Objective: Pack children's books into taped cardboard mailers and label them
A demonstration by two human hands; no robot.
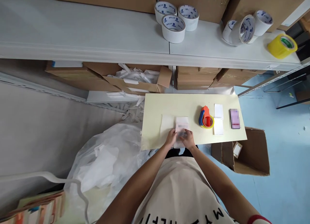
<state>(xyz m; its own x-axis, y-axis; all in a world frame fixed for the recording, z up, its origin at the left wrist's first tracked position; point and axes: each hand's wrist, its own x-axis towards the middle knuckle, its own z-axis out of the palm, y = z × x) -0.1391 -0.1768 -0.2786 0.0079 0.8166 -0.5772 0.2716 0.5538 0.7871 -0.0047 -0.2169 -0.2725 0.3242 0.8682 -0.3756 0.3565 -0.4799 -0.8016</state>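
Near the front edge of the cream table (155, 104), my left hand (170, 138) grips the left side of a flat, pale packet (182, 122). It looks wrapped in a translucent white film, and what is inside cannot be made out. From the right, my right hand (188, 140) has its fingers bent over the same packet, pressing on its middle. A thin white sheet (165, 124) lies flat beside the packet, partly behind my left hand. To the right rests an orange and blue tape dispenser (206, 117) with yellow tape.
Two white cards (218, 126) and a purple box (234, 118) lie at the table's right. Below stands an open cardboard box (254, 153). Tape rolls (173, 28) sit on the shelf (97, 33) above. A large plastic bag (97, 162) fills the left floor.
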